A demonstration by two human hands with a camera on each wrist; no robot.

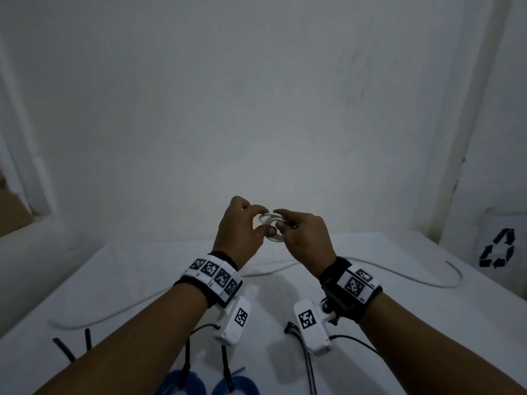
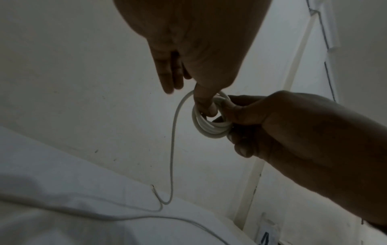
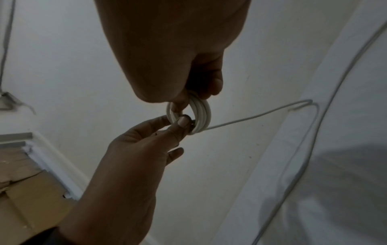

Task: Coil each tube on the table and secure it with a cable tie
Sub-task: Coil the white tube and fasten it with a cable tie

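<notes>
A small coil of white tube (image 1: pixel 274 238) is held up above the table between both hands. My left hand (image 1: pixel 263 223) pinches its left side with thumb and forefinger (image 3: pixel 181 123), the other fingers spread. My right hand (image 1: pixel 282 223) grips the coil's (image 2: pixel 209 131) right side, fingers curled round the loops (image 3: pixel 202 114). A free tail (image 2: pixel 173 149) hangs from the coil down to the white cloth, where a long white length of tube (image 1: pixel 413 280) lies. Two black cable ties (image 1: pixel 64 350) lie at the front left.
Two blue coils (image 1: pixel 182 383) with black ties standing up sit at the table's front edge. A white bag with a recycling mark (image 1: pixel 497 249) stands at the right. The wall is close behind the table, and cardboard (image 3: pixel 25 190) is at the left.
</notes>
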